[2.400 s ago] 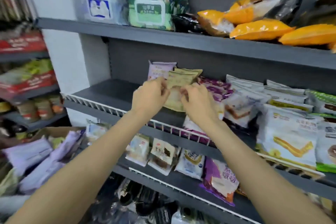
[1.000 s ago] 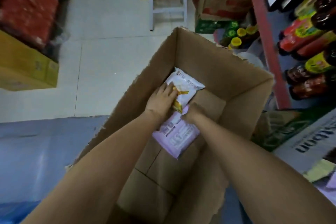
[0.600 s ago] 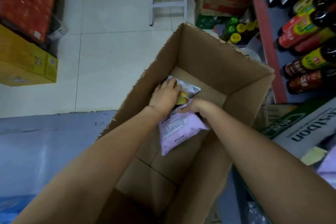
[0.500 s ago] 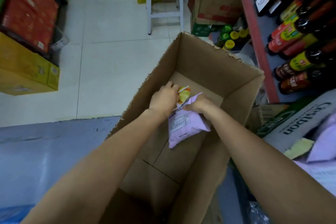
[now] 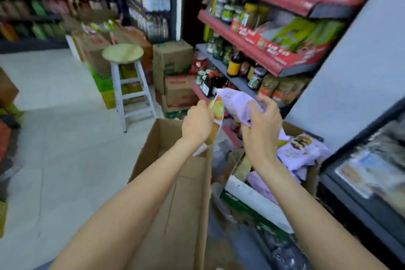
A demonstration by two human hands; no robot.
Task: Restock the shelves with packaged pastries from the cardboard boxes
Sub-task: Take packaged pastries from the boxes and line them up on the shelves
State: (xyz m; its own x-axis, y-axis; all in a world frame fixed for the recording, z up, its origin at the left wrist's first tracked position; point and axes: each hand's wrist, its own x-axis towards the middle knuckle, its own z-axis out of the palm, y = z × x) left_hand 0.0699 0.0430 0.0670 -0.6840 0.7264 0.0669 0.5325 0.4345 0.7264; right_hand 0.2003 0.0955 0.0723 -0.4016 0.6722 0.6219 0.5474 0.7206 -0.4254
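Observation:
My left hand [image 5: 197, 124] grips a white and orange pastry pack [image 5: 215, 116], held above the far rim of the tall brown cardboard box [image 5: 175, 193]. My right hand [image 5: 262, 123] grips a lilac pastry pack [image 5: 237, 103] at the same height, the two packs touching. Both arms reach forward over the box, whose inside is mostly hidden from here. To the right a second box [image 5: 258, 201] holds several more lilac packs [image 5: 300, 151].
A white stool with a round wooden seat [image 5: 123, 53] stands on the tiled floor ahead. Stacked cartons [image 5: 175, 79] sit behind the box. Red shelves with bottles and jars [image 5: 252, 35] rise at the right, and a dark shelf edge [image 5: 361, 193] is at the near right.
Both hands have lifted the two packs out of the cardboard box and up above its rim. My view has swung up from the box's inside to the aisle and shelves.

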